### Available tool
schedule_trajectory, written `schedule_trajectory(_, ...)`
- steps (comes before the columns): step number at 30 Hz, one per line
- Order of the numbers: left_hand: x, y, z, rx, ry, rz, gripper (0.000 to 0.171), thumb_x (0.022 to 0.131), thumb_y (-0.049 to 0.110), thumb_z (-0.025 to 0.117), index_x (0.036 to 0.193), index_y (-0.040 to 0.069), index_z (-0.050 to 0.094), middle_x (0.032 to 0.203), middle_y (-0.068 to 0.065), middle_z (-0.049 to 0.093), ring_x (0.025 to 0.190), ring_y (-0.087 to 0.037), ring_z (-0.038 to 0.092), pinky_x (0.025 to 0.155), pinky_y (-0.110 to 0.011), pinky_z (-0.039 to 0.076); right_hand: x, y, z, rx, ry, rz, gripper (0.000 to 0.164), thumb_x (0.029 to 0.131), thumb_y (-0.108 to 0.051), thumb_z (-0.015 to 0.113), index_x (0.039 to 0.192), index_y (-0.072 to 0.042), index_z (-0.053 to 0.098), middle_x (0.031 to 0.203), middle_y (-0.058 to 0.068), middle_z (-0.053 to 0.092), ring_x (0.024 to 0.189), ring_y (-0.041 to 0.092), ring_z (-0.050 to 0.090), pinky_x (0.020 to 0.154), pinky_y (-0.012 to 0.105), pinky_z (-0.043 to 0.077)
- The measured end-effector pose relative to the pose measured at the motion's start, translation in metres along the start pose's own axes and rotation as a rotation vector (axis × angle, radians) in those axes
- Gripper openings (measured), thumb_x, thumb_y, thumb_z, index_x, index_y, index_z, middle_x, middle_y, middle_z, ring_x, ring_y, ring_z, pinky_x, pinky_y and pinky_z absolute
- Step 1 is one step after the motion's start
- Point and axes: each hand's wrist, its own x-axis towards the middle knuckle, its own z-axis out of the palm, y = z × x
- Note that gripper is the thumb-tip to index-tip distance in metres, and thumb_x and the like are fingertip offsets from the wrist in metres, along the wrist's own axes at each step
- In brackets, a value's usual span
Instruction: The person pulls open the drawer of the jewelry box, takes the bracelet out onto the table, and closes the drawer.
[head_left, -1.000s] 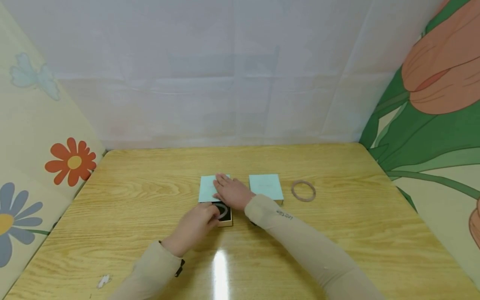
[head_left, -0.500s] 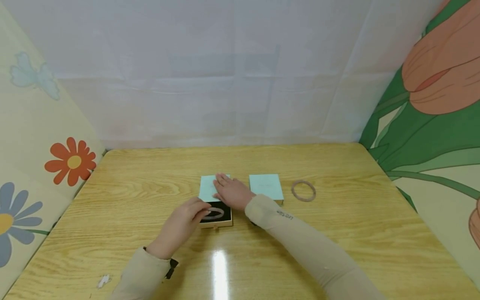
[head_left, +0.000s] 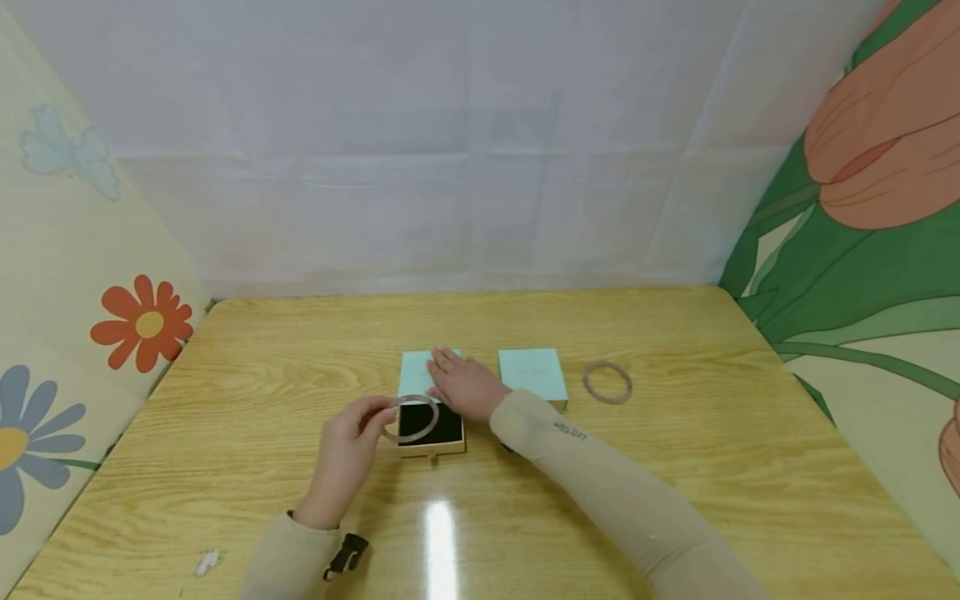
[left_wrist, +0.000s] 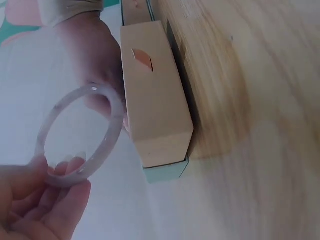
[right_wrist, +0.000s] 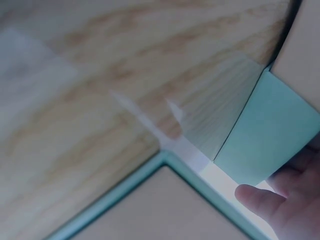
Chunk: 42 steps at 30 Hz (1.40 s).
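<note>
My left hand pinches a pale, translucent bangle between thumb and fingers; in the head view it overlaps the left jewellery box. That box has a light-blue sleeve and a pulled-out drawer with a black lining and a small tab on its tan front. My right hand rests on the sleeve with its fingers stretched out. In the right wrist view the thumb and part of the hand show beside the blue sleeve.
A second light-blue box stands to the right of the first, partly behind the right sleeve. Further right, another bangle lies flat on the wooden table. A small white patch is near the table's front left.
The left hand has lifted the bangle out of the drawer and moved left and back toward me, tilting it up. The drawer's black lining is now exposed. The right hand has stayed in place.
</note>
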Motion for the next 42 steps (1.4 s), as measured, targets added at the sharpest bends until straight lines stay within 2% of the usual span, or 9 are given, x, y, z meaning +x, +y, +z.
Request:
schedule_trajectory(3,-0.0004,-0.0004,0.0003,-0.079,0.036,-0.129,0.015,0.095,0.004,0.062,0.104,-0.006,0.069,0.089,-0.015,0.071,0.082,-0.024,0.068,0.066,-0.023,0.052,0.0001,0.0001,0.0001,0.0,0.0,-0.002,0.055,0.107,-0.037,0.034,0.151,-0.004,0.033,0.158,0.014,0.021,0.146,0.024,0.018,0.112,0.043,0.033)
schedule_trajectory(6,0.0006,-0.0013,0.0,-0.168,0.059,-0.238,0.018,0.096,0.005,0.062,0.107,-0.008,0.067,0.09,-0.017,0.071,0.081,-0.016,0.067,0.069,-0.022,0.054,-0.0003,-0.0002,0.0,-0.007,-0.001,-0.004,0.055,0.107,-0.036,0.034,0.151,-0.004,0.032,0.158,0.014,0.021,0.146,0.024,0.018,0.112,0.043,0.033)
schedule_trajectory(11,0.0022,-0.003,-0.0015,-0.349,0.089,-0.33,0.022,0.096,0.001,0.06,0.11,-0.015,0.063,0.093,-0.022,0.067,0.076,-0.006,0.065,0.073,-0.019,0.055,-0.0005,-0.0009,-0.0003,-0.018,0.001,-0.003,0.055,0.107,-0.037,0.033,0.151,-0.004,0.032,0.158,0.014,0.021,0.146,0.024,0.017,0.112,0.043,0.032)
schedule_trajectory(16,0.002,-0.0047,-0.0022,-0.47,0.108,-0.378,0.023,0.097,-0.002,0.056,0.112,-0.018,0.058,0.093,-0.019,0.066,0.078,-0.007,0.066,0.076,-0.023,0.056,-0.0003,-0.0014,-0.0004,-0.017,0.003,0.004,0.056,0.107,-0.038,0.033,0.151,-0.005,0.032,0.159,0.014,0.021,0.146,0.023,0.018,0.112,0.043,0.032)
schedule_trajectory(22,0.0011,-0.005,-0.0032,-0.546,0.121,-0.414,0.023,0.098,-0.001,0.055,0.113,-0.018,0.055,0.086,-0.007,0.067,0.08,-0.008,0.066,0.077,-0.024,0.056,-0.0002,-0.0012,-0.0009,-0.007,0.003,0.005,0.055,0.106,-0.037,0.034,0.151,-0.005,0.033,0.158,0.014,0.022,0.146,0.023,0.018,0.112,0.043,0.033)
schedule_trajectory(26,0.0006,-0.0038,-0.0036,-0.578,0.127,-0.418,0.026,0.098,0.001,0.055,0.114,-0.019,0.054,0.086,-0.005,0.067,0.08,-0.008,0.067,0.078,-0.023,0.056,-0.0006,-0.0012,-0.0015,0.001,0.005,0.002,0.055,0.106,-0.037,0.034,0.151,-0.004,0.033,0.158,0.014,0.022,0.146,0.024,0.018,0.111,0.044,0.033)
schedule_trajectory(33,0.002,-0.0065,-0.0033,-0.589,0.156,-0.444,0.025,0.098,0.0,0.054,0.115,-0.018,0.054,0.089,-0.012,0.068,0.079,-0.008,0.067,0.078,-0.024,0.056,-0.0007,-0.0009,-0.0012,-0.004,0.012,0.001,0.056,0.106,-0.037,0.034,0.15,-0.003,0.034,0.158,0.014,0.023,0.146,0.024,0.02,0.111,0.044,0.033)
schedule_trajectory(42,0.0002,-0.0072,-0.0048,-0.634,0.163,-0.45,0.027,0.099,0.003,0.055,0.116,-0.017,0.053,0.09,-0.004,0.068,0.08,-0.008,0.068,0.078,-0.023,0.056,-0.0007,-0.0019,-0.0011,-0.023,0.011,0.001,0.056,0.106,-0.038,0.035,0.15,-0.004,0.034,0.158,0.014,0.023,0.146,0.024,0.02,0.11,0.044,0.035)
